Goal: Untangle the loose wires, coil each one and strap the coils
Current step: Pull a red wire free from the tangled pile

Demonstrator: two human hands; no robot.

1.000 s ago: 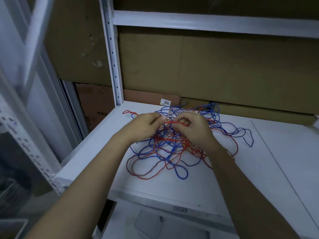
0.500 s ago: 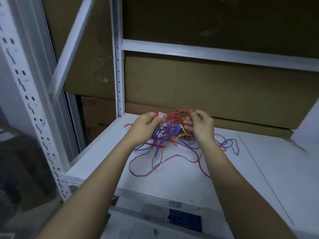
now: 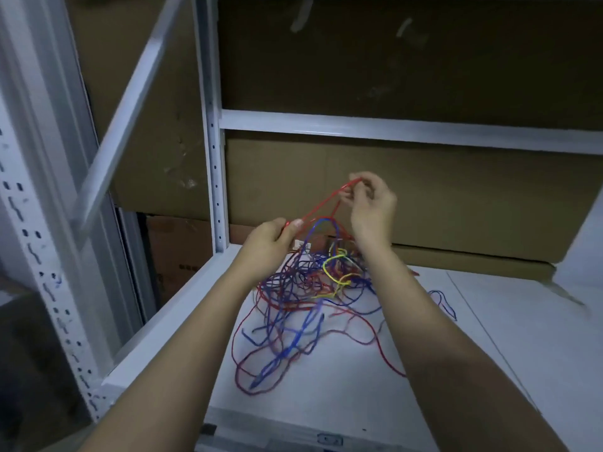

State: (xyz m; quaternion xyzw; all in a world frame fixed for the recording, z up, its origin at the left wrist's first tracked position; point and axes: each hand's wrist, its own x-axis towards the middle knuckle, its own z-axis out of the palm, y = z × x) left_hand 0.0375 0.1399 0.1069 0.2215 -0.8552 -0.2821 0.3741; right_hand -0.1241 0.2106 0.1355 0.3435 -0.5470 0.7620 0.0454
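The wire tangle point(image 3: 303, 288) is blocking the middle of the white shelf point(image 3: 522, 337). Right of the tangle, bare shelf surface is lying open. Behind the tangle, cardboard point(image 3: 424, 197) is walling off the back; left of it, the perforated upright point(image 3: 213, 177) is standing in the way.

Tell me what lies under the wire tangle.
The white shelf shows beneath the tangle and through its loops. A small white label peeks out at the back; anything else under the dense middle is hidden.
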